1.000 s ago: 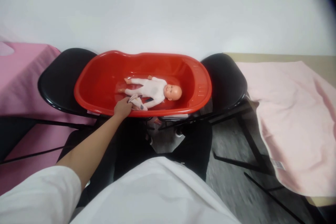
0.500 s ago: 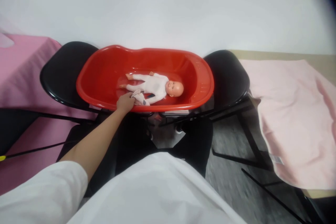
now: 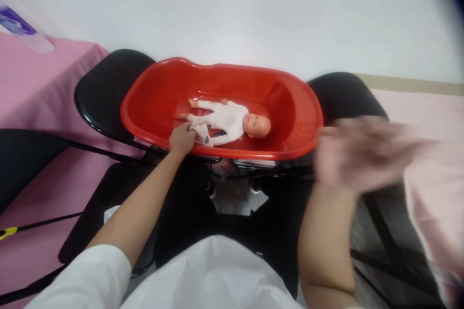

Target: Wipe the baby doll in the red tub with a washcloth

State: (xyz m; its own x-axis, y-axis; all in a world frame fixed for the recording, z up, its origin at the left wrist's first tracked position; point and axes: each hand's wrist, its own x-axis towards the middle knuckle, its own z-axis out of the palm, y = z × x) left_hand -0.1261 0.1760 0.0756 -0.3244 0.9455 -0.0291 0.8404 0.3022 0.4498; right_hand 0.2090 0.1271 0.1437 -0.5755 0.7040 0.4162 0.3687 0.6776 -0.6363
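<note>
A baby doll [image 3: 232,122] in a white suit lies on its back in a red plastic tub [image 3: 152,101], head to the right. My left hand [image 3: 182,138] reaches over the tub's near rim and is closed on a small white cloth [image 3: 201,131] beside the doll's legs. My right hand [image 3: 357,153] is raised to the right of the tub, smeared by motion, so its fingers cannot be read. It hangs in front of the right black chair and holds nothing I can make out.
The tub rests across two black chairs [image 3: 105,91], the right chair [image 3: 344,96] partly hidden. A pink-covered table [image 3: 36,87] with a purple-labelled packet [image 3: 21,31] stands at left. A pale pink towel [image 3: 435,188] lies on a table at right. A white wall is behind.
My right arm has come up into view at the right, moving fast. The view has shifted left. My left hand stays on the cloth by the doll's legs.
</note>
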